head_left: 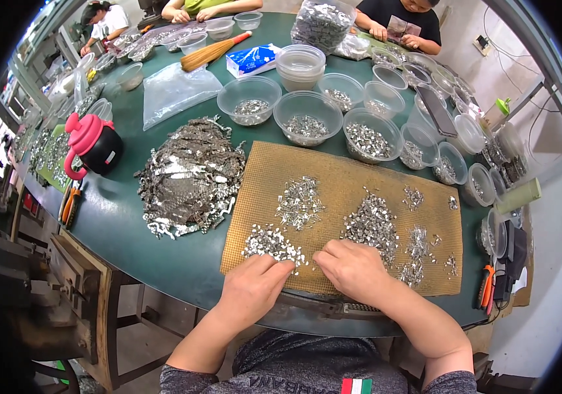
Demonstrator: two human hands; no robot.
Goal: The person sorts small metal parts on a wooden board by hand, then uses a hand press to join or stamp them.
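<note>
My left hand (253, 287) is closed in a pinch at the near edge of a brown textured mat (333, 172), beside a pile of small silvery metal pieces (272, 244). Close to it on the right, my right hand (353, 268) is also closed, thumb and fingers pressed together, below a larger heap of darker metal pieces (370, 226). Whatever is between the fingers of either hand is too small to make out. Further piles lie on the mat: thin U-shaped pieces (299, 202) at the back and a narrow pile (415, 256) on the right.
A big mound of metal strips (192, 177) sits left of the mat. Plastic bowls of parts (307, 118) line the mat's far side. A pink-lidded black mug (97, 148), pliers (69, 203), a straw brush (212, 52) and a phone (435, 108) are around. Other people work across the table.
</note>
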